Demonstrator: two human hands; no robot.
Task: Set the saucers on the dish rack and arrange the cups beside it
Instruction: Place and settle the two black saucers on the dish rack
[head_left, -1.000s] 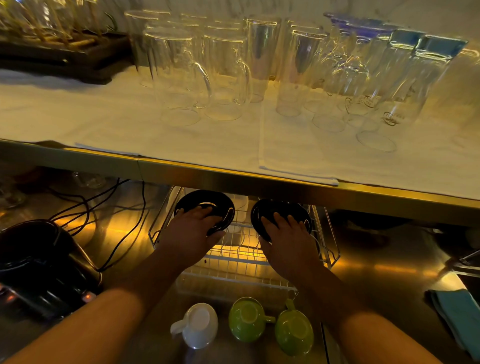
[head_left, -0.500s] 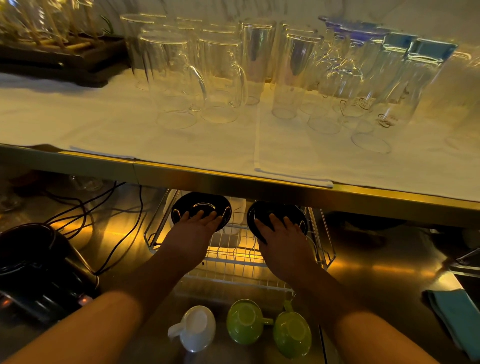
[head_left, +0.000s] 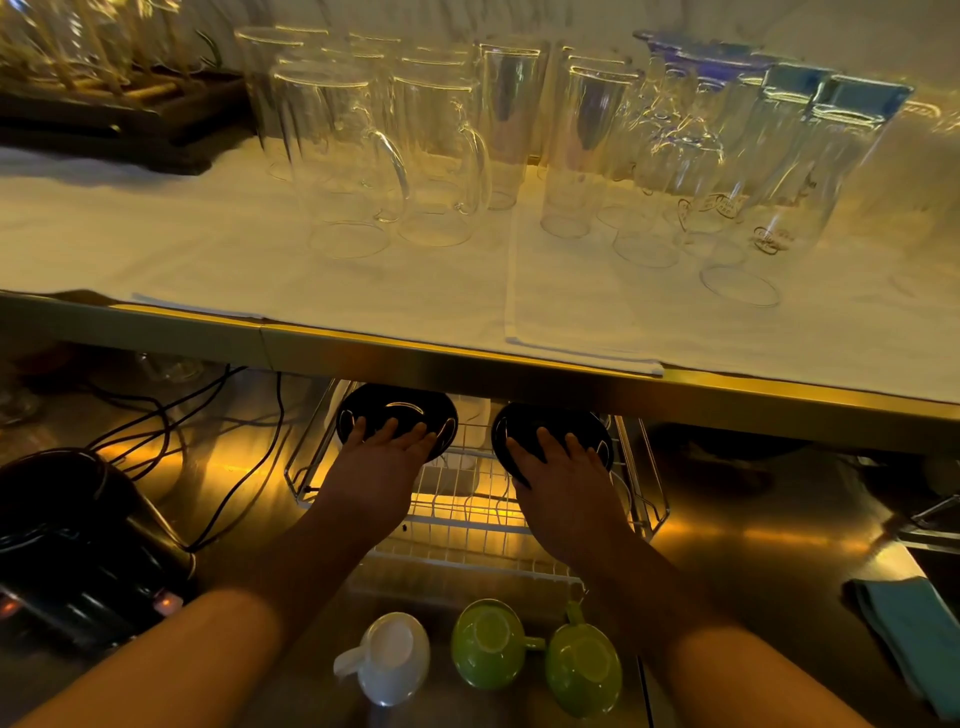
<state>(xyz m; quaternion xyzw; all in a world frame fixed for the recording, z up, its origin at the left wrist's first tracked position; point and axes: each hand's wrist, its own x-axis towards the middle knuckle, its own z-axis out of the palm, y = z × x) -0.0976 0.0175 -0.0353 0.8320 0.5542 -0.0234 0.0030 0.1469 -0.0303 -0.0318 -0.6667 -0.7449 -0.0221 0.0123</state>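
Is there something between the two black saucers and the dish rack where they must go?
Nothing visible. Each hand, left and right, holds a saucer at the far end of the rack; its wires below look free. The shelf edge hangs close above.

There is a single view, from a wide-angle camera worn on the person's head. It looks forward and steeply down, close over a steel counter (head_left: 769, 525) that fills the lower half of the frame. A cloth-covered shelf (head_left: 363, 291) crosses the upper half, its straight front edge bowed by the lens. Both forearms enter from the bottom corners and reach towards the centre. No second view shares the scene.
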